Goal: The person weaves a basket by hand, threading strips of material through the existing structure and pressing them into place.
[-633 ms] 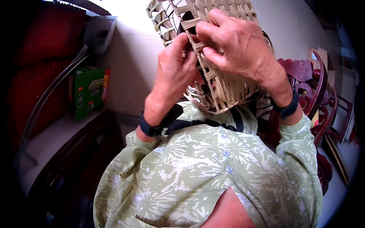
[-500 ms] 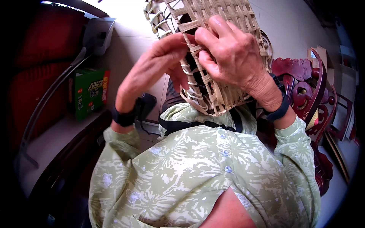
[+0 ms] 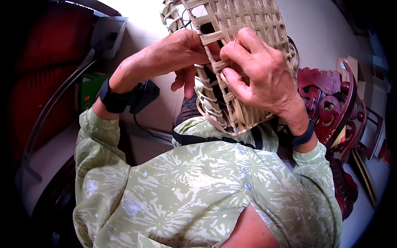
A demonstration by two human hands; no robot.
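Note:
A basket (image 3: 258, 25) woven from flat tan strips is tilted against my lap, with pale lacing (image 3: 203, 91) along its near left edge. My right hand (image 3: 262, 72) lies on the woven face, its thumb and bent fingers pinched at the strips beside a row of square gaps. From the left, my left hand (image 3: 182, 51) reaches in at that row. Its foremost fingertips disappear behind the strips, and what they grip, if anything, is hidden. Its other fingers curl down outside the edge.
Carved dark-red wooden furniture (image 3: 331, 107) stands at the right. To the left are a grey long-handled dustpan (image 3: 108, 37), a green box (image 3: 89, 93) and a red cushioned seat (image 3: 53, 74). A black cable (image 3: 149, 134) hangs from the device on my left wrist.
My left wrist and elbow have swung out to the left, and the forearm now lies flatter. The basket and my right hand have shifted slightly right, the right fingers still pinched.

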